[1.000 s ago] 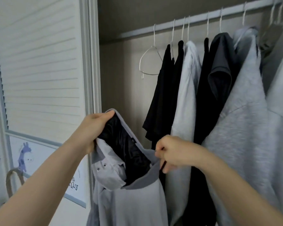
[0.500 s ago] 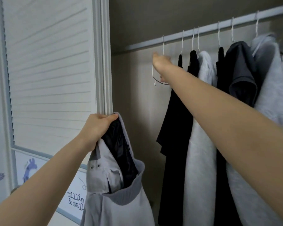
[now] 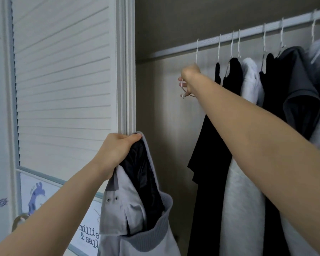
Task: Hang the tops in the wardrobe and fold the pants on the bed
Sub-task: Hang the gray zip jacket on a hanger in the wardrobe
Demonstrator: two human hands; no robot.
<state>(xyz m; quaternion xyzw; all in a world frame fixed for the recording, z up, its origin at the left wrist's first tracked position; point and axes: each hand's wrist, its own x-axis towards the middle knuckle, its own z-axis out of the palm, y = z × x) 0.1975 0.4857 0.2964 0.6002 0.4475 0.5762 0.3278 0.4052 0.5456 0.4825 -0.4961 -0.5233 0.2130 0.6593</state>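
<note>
the left hand (image 3: pixel 116 150) has its fingers curled tight over the top edge of a light grey jacket (image 3: pixel 137 228), pinching a bunch of the cloth against the palm. the jacket hangs limp from that grip in front of the door frame, low in the view. its shell looks smooth and matte, its lining is black and faintly glossy, a ribbed knit band runs around the collar, and 2 small dark snaps sit on a flap near the front.

the right hand (image 3: pixel 189 78) reaches up and away, fingers curled round the thin white wire of an empty hanger (image 3: pixel 183 89). the hook of that hanger sits over the pale, ridged closet rail (image 3: pixel 248 34). how firmly the fingers close on the wire cannot be told, since the back of the hand faces the camera.

to the right of that hanger, other white wire hangers carry tops: 2 black garments (image 3: pixel 229 80), a soft white fleecy one (image 3: pixel 249 80), another black one, a dark grey t-shirt (image 3: pixel 299 93) with a short sleeve, and pale grey cloth at the edge.

to the left stands a white louvred door (image 3: pixel 63 71) with narrow horizontal slats. below it a framed print (image 3: pixel 89 235) shows a bluish cartoon animal and the words "millie & sall".
</note>
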